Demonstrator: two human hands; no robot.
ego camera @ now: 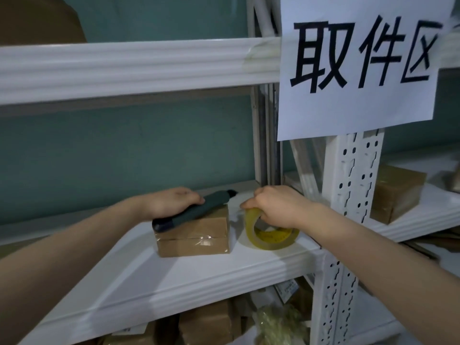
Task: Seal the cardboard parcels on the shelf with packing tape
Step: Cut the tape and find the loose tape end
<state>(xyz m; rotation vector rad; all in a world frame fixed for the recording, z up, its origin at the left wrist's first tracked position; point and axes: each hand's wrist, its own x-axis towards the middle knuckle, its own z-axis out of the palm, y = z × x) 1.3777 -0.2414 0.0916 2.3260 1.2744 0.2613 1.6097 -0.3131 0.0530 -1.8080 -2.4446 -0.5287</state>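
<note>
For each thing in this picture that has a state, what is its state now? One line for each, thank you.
cardboard parcel: closed, clear tape across its front, flat on the shelf.
utility knife: lying on the parcel under the left hand; blade not visible.
tape roll: standing on edge beside the parcel, gripped by the right hand.
paper sign: hanging on the rack.

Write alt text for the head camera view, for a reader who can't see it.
A person's left hand presses a dark green utility knife onto a small taped cardboard parcel on a white shelf, while the right hand grips a roll of yellowish packing tape standing beside it. A paper sign with Chinese characters hangs above.
</note>
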